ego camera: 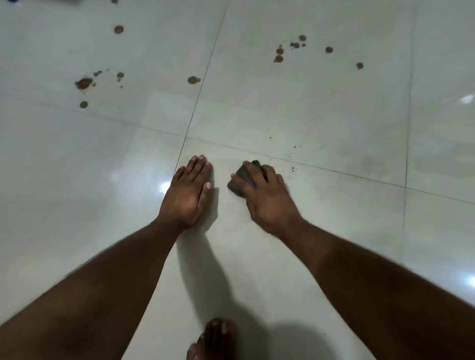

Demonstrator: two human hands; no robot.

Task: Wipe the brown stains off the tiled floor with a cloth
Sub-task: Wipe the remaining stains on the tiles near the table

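Observation:
My right hand (267,197) presses a small dark cloth (243,180) flat against the pale glossy tiled floor (321,108). My left hand (189,191) lies palm down on the floor just left of it, fingers together, holding nothing. Brown stains sit farther away: a cluster at the far left with a large blot (83,83), one spot (194,80) by the grout line, and a scattered group at the far right (279,58). Tiny dark specks (293,154) lie just beyond the cloth.
A bare foot (216,339) stands at the bottom edge below my hands. Dark grout lines (191,120) cross just beyond my fingertips. Something blue (11,1) shows at the top left corner. Bright light reflections dot the tiles.

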